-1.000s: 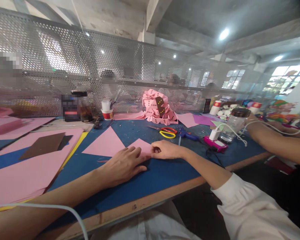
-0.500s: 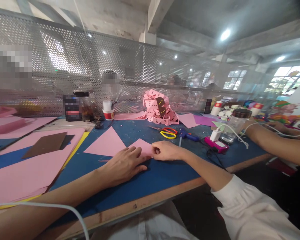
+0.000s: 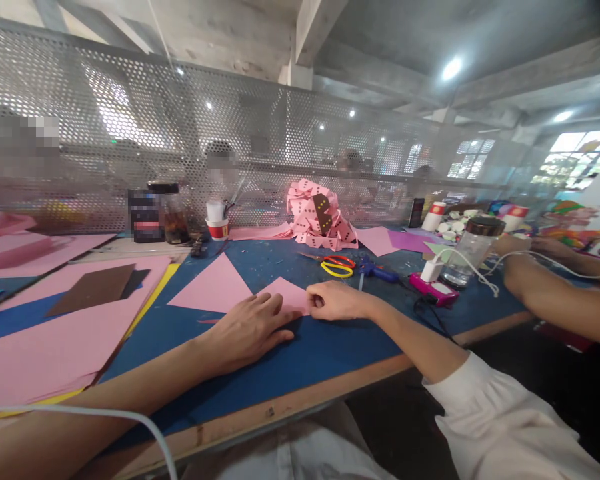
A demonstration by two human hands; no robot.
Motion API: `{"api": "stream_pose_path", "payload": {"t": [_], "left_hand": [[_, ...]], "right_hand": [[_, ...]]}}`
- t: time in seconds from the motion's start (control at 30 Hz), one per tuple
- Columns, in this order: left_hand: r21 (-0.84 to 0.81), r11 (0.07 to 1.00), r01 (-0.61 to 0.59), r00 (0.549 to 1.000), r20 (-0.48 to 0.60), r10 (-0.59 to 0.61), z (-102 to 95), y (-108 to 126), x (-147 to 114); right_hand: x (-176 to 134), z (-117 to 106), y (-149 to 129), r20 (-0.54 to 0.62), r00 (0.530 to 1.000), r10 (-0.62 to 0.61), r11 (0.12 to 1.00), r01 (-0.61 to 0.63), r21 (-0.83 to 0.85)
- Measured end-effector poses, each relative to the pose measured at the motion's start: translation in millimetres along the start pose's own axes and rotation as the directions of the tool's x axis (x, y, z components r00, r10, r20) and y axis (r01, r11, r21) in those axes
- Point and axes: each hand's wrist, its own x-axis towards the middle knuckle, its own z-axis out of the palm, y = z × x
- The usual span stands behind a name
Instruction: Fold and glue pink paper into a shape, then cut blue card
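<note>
A small pink paper [image 3: 284, 291] lies on the blue tabletop, its pointed top facing away from me. My left hand [image 3: 253, 328] rests flat over its lower left part, fingers stretched out and pressing it down. At the paper's right edge, my right hand [image 3: 337, 300] is closed, thumb and curled fingers pinched on it; the fingertips are partly hidden. Just left of it lies a larger pink paper triangle [image 3: 213, 287]. A thin pink paper strip [image 3: 209, 321] sits beside my left hand.
Behind my right hand are yellow-and-red scissors [image 3: 337, 267] and a blue glue gun [image 3: 379, 272]. A pink power block [image 3: 433, 290] and a clear jar [image 3: 467, 257] stand to the right, near another person's arm [image 3: 555, 290]. A dotted pink paper model [image 3: 320, 217] stands at the back; pink sheets [image 3: 45, 350] lie left.
My right hand has slid slightly to the right along the paper's edge. My left hand stays in place. The other person's arm at the right has shifted a little.
</note>
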Motion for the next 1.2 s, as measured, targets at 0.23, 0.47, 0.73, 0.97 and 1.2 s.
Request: {"api": "stream_pose_path", "payload": {"t": [0.23, 0.47, 0.73, 0.97, 1.2], "left_hand": [[-0.006, 1.000, 0.005, 1.000, 0.012, -0.005, -0.4, -0.1, -0.6], [-0.024, 0.999, 0.022, 0.999, 0.025, -0.021, -1.4, 1.0, 0.1], [-0.026, 0.999, 0.032, 0.999, 0.042, -0.031, 0.3, 0.2, 0.2], [-0.034, 0.999, 0.033, 0.999, 0.038, -0.032, 1.3, -0.3, -0.7], [-0.037, 0.999, 0.035, 0.999, 0.037, -0.033, -0.6, 0.3, -0.5]], "right_hand": [[-2.4, -2.8, 0.2, 0.013, 1.000, 0.014, 1.000, -0.014, -0.007], [-4.0, -6.7, -1.5, 0.032, 0.999, 0.029, 0.999, -0.028, -0.022], [-4.6, -6.8, 4.7, 0.039, 0.999, 0.025, 0.999, -0.023, -0.046], [-4.2, -7.2, 5.7, 0.049, 0.999, 0.023, 0.999, -0.020, -0.047], [-4.0, -7.2, 5.7, 0.052, 0.998, 0.027, 0.999, -0.024, -0.048]]}}
